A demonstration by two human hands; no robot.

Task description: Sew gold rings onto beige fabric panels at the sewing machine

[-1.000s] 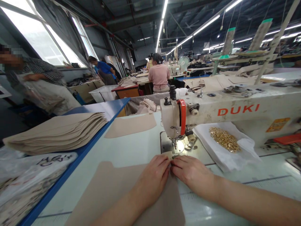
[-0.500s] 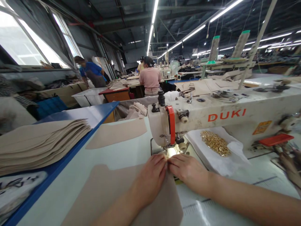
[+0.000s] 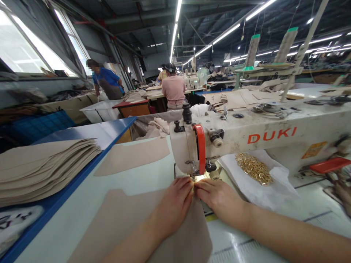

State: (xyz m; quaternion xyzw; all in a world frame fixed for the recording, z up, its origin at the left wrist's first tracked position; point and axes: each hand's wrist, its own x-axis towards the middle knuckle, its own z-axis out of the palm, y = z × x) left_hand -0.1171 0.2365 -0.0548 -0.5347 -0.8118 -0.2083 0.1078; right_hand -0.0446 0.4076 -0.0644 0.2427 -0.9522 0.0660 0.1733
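Note:
A beige fabric piece (image 3: 117, 212) lies on the pale machine bed, its edge running up to the lit needle area of the white sewing machine (image 3: 181, 149). My left hand (image 3: 175, 204) rests on this piece, fingers pinched together at its edge just in front of the presser foot. My right hand (image 3: 219, 199) comes in from the right, with thumb and fingers closed on the same edge. The fingertips of both hands almost touch. Whether a small part sits between them is hidden by the fingers.
Gold metal rings (image 3: 255, 168) lie heaped on a white cloth (image 3: 282, 173) under the machine arm. Another beige piece (image 3: 134, 155) lies behind my left hand. Stacked beige pieces (image 3: 46, 171) occupy the blue-edged table at left. Co-workers (image 3: 173, 87) are farther back.
The view has shifted slightly, so the machine and rings appear a little displaced. Both hands keep their pinch beside the needle; the fabric has barely moved.

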